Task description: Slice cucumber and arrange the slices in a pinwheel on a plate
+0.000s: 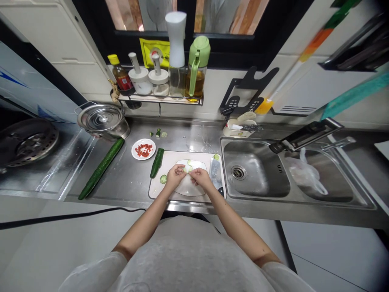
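Two sink basins (255,168) (322,174) adjoin the steel counter (136,178), apparently below a window (185,16).

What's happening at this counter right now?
At a steel kitchen counter, a person's bare left hand and right hand are fingering thin, pale green slices over a white plate. The plate sits on a pale, dark-edged cutting board, with a broad-bladed knife on its right side. A small white dish of chopped red pieces stands to the left.
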Demonstrator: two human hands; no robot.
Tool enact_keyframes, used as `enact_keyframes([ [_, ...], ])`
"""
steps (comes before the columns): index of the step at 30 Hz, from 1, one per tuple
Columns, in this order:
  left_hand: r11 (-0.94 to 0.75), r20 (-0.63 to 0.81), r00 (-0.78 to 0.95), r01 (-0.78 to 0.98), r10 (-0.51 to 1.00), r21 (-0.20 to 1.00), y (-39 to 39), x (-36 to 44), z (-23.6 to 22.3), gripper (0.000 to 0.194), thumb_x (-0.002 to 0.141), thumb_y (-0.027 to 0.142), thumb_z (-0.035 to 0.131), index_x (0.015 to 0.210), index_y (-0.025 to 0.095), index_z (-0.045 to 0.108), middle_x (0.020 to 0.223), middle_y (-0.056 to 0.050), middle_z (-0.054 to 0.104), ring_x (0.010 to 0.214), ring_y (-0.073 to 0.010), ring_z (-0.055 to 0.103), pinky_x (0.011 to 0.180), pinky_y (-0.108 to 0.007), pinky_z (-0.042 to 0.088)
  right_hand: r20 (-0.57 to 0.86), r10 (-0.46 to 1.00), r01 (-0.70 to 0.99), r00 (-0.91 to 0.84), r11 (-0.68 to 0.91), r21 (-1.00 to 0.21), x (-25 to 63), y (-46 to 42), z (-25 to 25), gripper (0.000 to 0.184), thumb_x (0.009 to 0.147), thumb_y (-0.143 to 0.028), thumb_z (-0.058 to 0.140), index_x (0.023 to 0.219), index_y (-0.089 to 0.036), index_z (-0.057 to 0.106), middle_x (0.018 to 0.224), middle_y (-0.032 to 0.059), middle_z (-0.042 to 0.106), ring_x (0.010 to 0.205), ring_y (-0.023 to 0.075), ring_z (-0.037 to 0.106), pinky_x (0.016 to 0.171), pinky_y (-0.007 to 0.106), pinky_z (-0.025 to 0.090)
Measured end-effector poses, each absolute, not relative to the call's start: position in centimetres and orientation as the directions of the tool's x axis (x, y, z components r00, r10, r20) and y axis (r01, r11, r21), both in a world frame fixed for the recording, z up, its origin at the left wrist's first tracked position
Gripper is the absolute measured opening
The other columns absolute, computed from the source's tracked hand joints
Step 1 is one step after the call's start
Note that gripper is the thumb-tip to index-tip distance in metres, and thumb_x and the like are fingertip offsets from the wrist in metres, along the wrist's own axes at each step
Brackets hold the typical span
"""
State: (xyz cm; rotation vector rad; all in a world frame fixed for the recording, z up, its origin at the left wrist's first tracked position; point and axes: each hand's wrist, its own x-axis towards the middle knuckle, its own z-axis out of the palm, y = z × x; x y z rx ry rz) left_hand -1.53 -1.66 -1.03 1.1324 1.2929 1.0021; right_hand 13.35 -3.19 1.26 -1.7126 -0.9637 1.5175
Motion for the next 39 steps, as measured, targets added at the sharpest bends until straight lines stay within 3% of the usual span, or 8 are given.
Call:
enact_keyframes([
  [3, 0.197, -0.208, 0.029, 0.216, 0.978, 0.956, -0.4, -0.7, -1.7, 0.023, 0.065, 0.019, 0.067, 0.087, 0.019, 0.062, 0.065, 0.005, 0.056, 0.056, -0.0073, 0.049, 0.061, -0.02, 0.04, -0.41, 0.907, 0.325, 0.093, -0.417, -0.849, 14.3, -1.3, 0.3, 0.016, 0.073, -0.032, 0.062, 0.07, -0.019, 0.055, 0.054, -0.0034, 0.057, 0.048, 0.0101, 0.051, 0.047, 0.02, 0.039],
  [7, 0.197, -0.215, -0.007, 0.431, 0.977, 0.881, 0.9, 0.1, -1.7, 0.017, 0.067, 0.02, 0.066, 0.083, 0.022, 0.06, 0.066, 0.006, 0.059, 0.059, -0.0096, 0.052, 0.064, -0.021, 0.039, -0.268, 0.961, 0.62, 0.072, -0.254, -0.743, 15.1, 0.8, -0.3, 0.008, 0.076, -0.025, 0.058, 0.075, -0.018, 0.061, 0.069, -0.0003, 0.064, 0.063, 0.0123, 0.057, 0.061, 0.022, 0.041],
  [12, 0.179, -0.226, -0.012, 0.649, 0.974, 0.739, 1.9, 0.7, -1.2, 0.012, 0.072, 0.022, 0.063, 0.083, 0.024, 0.059, 0.072, 0.004, 0.063, 0.07, -0.0141, 0.057, 0.074, -0.027, 0.037, -0.273, 0.962, 0.789, 0.016, -0.18, -0.587, 15.1, 2.2, -0.5, 0.01, 0.082, -0.023, 0.056, 0.085, -0.018, 0.064, 0.08, 0.002, 0.067, 0.072, 0.0132, 0.057, 0.064, 0.021, 0.036],
  [17, 0.15, -0.236, 0.002, 0.768, 0.972, 0.623, 2.5, 1.2, -0.9, 0.01, 0.076, 0.023, 0.061, 0.086, 0.024, 0.059, 0.075, 0.003, 0.066, 0.08, -0.018, 0.06, 0.085, -0.034, 0.031, -0.311, 0.95, 0.864, -0.005, -0.153, -0.48, 15.0, 2.8, -0.7, 0.013, 0.085, -0.022, 0.053, 0.091, -0.017, 0.064, 0.085, 0.0038, 0.068, 0.077, 0.0139, 0.057, 0.065, 0.021, 0.034],
  [25, 0.123, -0.243, 0.027, 0.804, 0.97, 0.582, 2.9, 1.5, -1.1, 0.01, 0.078, 0.023, 0.059, 0.088, 0.024, 0.059, 0.078, 0.002, 0.067, 0.083, -0.0199, 0.061, 0.085, -0.035, 0.028, -0.318, 0.946, 0.935, -0.062, -0.056, -0.35, 15.1, 3.3, -0.5, 0.017, 0.09, -0.022, 0.048, 0.098, -0.017, 0.063, 0.093, 0.0075, 0.068, 0.084, 0.0165, 0.059, 0.067, 0.023, 0.033],
  [39, 0.096, -0.235, 0.036, 0.844, 0.971, 0.527, 2.9, 1.6, -1.3, 0.011, 0.078, 0.02, 0.057, 0.088, 0.024, 0.059, 0.078, 0.0, 0.066, 0.086, -0.0219, 0.059, 0.084, -0.037, 0.027, -0.337, 0.934, 0.962, -0.123, 0.029, -0.271, 14.6, 3.5, -0.2, 0.02, 0.094, -0.02, 0.044, 0.107, -0.015, 0.058, 0.105, 0.0133, 0.064, 0.095, 0.02, 0.059, 0.075, 0.026, 0.037],
])
